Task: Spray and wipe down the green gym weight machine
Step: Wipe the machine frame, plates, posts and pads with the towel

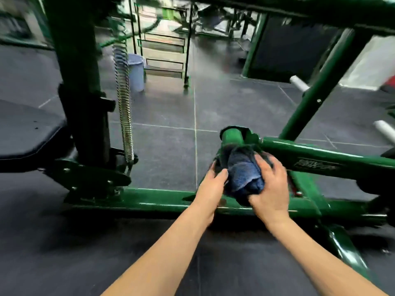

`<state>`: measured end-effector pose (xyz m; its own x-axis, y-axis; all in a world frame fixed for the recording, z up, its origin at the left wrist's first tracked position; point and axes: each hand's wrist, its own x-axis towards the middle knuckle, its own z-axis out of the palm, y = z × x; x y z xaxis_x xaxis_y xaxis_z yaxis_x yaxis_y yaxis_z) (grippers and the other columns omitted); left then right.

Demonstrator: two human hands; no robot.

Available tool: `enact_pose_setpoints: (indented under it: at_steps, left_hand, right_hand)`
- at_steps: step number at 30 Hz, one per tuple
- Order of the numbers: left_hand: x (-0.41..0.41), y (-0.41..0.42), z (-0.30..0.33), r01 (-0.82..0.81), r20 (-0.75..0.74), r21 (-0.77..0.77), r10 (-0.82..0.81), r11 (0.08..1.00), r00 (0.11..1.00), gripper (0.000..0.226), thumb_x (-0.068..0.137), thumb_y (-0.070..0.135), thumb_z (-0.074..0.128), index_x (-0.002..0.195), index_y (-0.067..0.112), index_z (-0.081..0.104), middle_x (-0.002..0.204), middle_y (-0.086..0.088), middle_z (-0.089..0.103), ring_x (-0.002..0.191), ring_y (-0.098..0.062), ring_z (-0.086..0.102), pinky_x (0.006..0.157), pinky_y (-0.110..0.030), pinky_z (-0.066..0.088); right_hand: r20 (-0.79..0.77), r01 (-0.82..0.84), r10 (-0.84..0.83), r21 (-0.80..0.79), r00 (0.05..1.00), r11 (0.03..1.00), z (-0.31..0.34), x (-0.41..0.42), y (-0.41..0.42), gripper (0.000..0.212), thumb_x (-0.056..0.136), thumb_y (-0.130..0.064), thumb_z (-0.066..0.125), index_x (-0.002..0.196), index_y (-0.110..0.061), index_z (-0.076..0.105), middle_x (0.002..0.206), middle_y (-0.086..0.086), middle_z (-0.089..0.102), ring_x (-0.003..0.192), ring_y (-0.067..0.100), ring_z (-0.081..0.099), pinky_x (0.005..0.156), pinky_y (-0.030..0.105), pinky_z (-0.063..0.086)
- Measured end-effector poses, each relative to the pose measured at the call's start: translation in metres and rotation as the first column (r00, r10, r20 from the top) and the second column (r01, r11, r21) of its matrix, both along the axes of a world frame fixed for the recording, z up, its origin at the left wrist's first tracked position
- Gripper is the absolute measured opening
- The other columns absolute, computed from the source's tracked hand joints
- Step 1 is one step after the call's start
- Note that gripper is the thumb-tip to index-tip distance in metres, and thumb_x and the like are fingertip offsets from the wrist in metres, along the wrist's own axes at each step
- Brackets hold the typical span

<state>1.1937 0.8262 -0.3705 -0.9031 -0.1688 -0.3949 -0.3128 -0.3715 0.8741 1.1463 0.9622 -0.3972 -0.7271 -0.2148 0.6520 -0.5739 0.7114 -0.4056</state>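
Head view: both hands hold a bunched dark blue cloth (241,174) against the green weight machine (320,154), low near the floor (171,116), where a short green tube end (232,135) meets the long slanted bar. The left hand (210,185) pinches the near-left side of the cloth, thumb on top. The right hand (270,186) wraps over its right side, fingers curled into the fabric, so each grip is closed on the cloth rather than wide. No spray bottle is visible.

Risks, as I judge them: the cloth sits right at a joint of the frame, and if that arm can swing or drop, fingers could be nipped between the bars. A loose fold could snag on the bolts just right of the hands. The thick wad also touches little of the metal, so the underside of the tube and the base rail (154,199) may be missed. The picture is blurred, so wet patches cannot be told.

Containers: a pale grey bin (136,71) stands far off, beyond the coiled spring (125,107). Its contents are hidden from here.
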Motion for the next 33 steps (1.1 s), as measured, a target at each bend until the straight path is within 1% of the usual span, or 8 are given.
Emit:
enact_pose_setpoints:
  at_steps: [6,12,15,19,23,26,29,33]
  left_hand:
    - [-0.021,0.023,-0.065,-0.238,-0.212,-0.205,0.194,0.949,0.958,0.016,0.084,0.028,0.065,0.095,0.035,0.055,0.093,0.011,0.065,0.089,-0.009,0.063,0.086,-0.029,0.052]
    - [-0.003,0.024,-0.104,0.159,0.233,-0.350,-0.078,0.923,0.969,0.016,0.087,0.016,0.057,0.100,0.008,0.062,0.093,-0.009,0.063,0.085,-0.025,0.059,0.075,-0.034,0.050]
    - [-0.008,0.010,-0.097,-0.004,0.122,-0.401,0.058,0.916,0.991,0.021,0.078,0.021,0.058,0.092,0.010,0.068,0.083,-0.014,0.064,0.081,-0.029,0.062,0.072,-0.032,0.045]
    - [-0.019,0.006,-0.056,-0.164,-0.122,-0.232,0.139,0.959,0.983,0.016,0.089,0.021,0.052,0.095,0.020,0.066,0.096,-0.007,0.072,0.089,-0.026,0.067,0.082,-0.038,0.054]
    - [-0.021,0.009,-0.041,-0.146,-0.143,-0.173,0.122,0.974,0.982,0.015,0.095,0.021,0.051,0.090,0.019,0.065,0.095,-0.005,0.070,0.081,-0.018,0.064,0.069,-0.029,0.050]
    - [-0.017,0.003,-0.045,-0.040,-0.097,-0.132,0.027,0.990,0.995,0.021,0.098,0.027,0.047,0.114,0.021,0.061,0.109,-0.001,0.066,0.101,-0.018,0.059,0.090,-0.035,0.043]
    - [-0.021,-0.010,-0.050,-0.021,-0.124,-0.057,0.014,0.998,0.992,0.022,0.099,0.028,0.046,0.114,0.022,0.061,0.108,0.001,0.068,0.104,-0.017,0.059,0.092,-0.036,0.043]
    - [-0.029,-0.016,-0.055,-0.022,-0.142,0.047,0.028,0.999,0.989,0.023,0.100,0.031,0.043,0.098,0.022,0.064,0.085,0.002,0.070,0.075,-0.012,0.064,0.061,-0.023,0.049]
  right_hand:
    - [-0.114,-0.139,0.118,-0.196,0.986,0.971,-0.064,-0.022,0.023,0.059,0.072,-0.028,0.063,0.128,-0.016,0.049,0.127,0.019,0.049,0.117,0.028,0.051,0.104,0.033,0.039]
    - [-0.020,-0.073,0.078,0.174,0.997,0.982,-0.104,0.001,0.069,0.072,0.053,-0.010,0.061,0.125,-0.013,0.060,0.120,0.018,0.059,0.101,0.041,0.060,0.090,0.043,0.049]
    - [-0.198,-0.007,0.022,0.076,0.980,0.997,-0.062,0.005,0.075,0.069,0.056,-0.008,0.064,0.125,-0.013,0.063,0.123,0.016,0.057,0.107,0.040,0.056,0.093,0.050,0.045]
    - [-0.366,0.036,-0.021,0.035,0.931,0.999,-0.022,-0.009,0.041,0.060,0.063,-0.015,0.069,0.122,-0.013,0.065,0.125,0.014,0.057,0.111,0.038,0.052,0.095,0.044,0.037]
    - [-0.125,0.142,-0.139,0.014,0.982,0.990,-0.072,-0.024,0.019,0.064,0.053,-0.013,0.060,0.117,-0.010,0.064,0.114,0.017,0.061,0.099,0.040,0.056,0.083,0.045,0.047]
    - [-0.043,0.056,-0.046,0.264,0.998,0.963,-0.126,-0.010,0.031,0.073,0.043,-0.010,0.051,0.114,-0.016,0.067,0.106,0.011,0.064,0.086,0.042,0.062,0.068,0.044,0.052]
    - [-0.097,0.083,-0.077,0.059,0.992,0.995,-0.106,-0.007,0.036,0.072,0.047,-0.009,0.051,0.118,-0.015,0.064,0.108,0.014,0.062,0.091,0.041,0.059,0.076,0.046,0.049]
    - [-0.323,0.069,-0.129,-0.191,0.938,0.979,-0.037,-0.001,0.013,0.053,0.071,-0.022,0.062,0.124,-0.011,0.059,0.122,0.017,0.055,0.112,0.032,0.048,0.096,0.044,0.038]
